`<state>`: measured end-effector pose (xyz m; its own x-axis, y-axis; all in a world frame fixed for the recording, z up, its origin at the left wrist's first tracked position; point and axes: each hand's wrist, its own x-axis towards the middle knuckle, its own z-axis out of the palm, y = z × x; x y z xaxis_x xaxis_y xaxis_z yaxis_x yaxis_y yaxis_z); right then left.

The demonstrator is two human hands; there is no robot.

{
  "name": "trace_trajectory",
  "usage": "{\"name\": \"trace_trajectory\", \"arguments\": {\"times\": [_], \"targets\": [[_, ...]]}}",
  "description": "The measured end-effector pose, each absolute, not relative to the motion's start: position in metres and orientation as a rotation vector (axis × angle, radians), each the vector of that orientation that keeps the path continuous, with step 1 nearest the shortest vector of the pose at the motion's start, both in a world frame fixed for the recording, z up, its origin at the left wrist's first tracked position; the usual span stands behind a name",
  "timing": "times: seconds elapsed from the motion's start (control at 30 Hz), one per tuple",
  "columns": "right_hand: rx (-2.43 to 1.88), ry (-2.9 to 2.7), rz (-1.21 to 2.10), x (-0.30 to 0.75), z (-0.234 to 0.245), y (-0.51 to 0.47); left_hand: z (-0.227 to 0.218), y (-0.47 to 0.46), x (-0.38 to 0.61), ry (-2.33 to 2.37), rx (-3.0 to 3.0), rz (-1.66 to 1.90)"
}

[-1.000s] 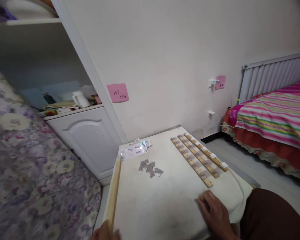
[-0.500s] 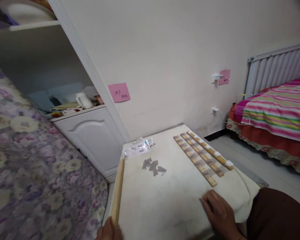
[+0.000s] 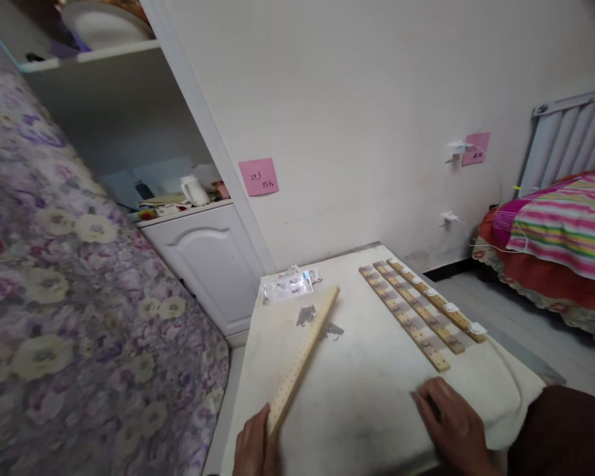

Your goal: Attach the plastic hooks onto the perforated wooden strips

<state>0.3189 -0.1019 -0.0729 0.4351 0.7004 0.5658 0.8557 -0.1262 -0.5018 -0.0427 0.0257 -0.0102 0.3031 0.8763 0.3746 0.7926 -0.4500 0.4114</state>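
Pink note: on the wall left of centre I see a pink note (image 3: 258,177), handwritten "243"; its lower line I can't read surely.
Second note: the second pink note (image 3: 476,149), upper right, is partly covered by a white plug (image 3: 457,148).
Packet: a clear plastic packet (image 3: 287,288) lies at the table's far left corner, its print too small for me.
Wooden strip: my pale strip (image 3: 300,363), long, flat and dotted with small marks or holes, slants up from lower centre; its far half crosses in front of the grey pieces, contact unclear.
Left hand: at the bottom centre, my left hand (image 3: 252,441) grips the strip's near end, fingers pressed together along it.
Right hand: lower right, my right hand (image 3: 455,426) has its fingers curled; whether they pinch anything, I can't tell.
Grey pieces: thin, angular grey pieces (image 3: 306,315), near frame centre.
Row: three wooden bars (image 3: 404,317) right of centre, the rightmost bearing white hooks (image 3: 476,328).
Table: pale cloth-like table top (image 3: 357,383), smudged.
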Motion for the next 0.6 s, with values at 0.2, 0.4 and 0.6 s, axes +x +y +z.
{"name": "trace_trajectory", "arguments": {"times": [0.2, 0.4, 0.6], "targets": [[-1.872, -1.327, -0.242, 0.320, -0.071, -0.103, -0.014, 0.029, -0.033, 1.367, 2.474, 0.754], [-1.874, -1.351, -0.214, 0.321, -0.069, -0.106, -0.002, 0.036, -0.029, 1.281, 2.439, 0.584], [-1.899, -1.348, -0.209, 0.320, -0.069, -0.107, 0.012, 0.057, -0.031, 1.193, 2.408, 0.478]]}}
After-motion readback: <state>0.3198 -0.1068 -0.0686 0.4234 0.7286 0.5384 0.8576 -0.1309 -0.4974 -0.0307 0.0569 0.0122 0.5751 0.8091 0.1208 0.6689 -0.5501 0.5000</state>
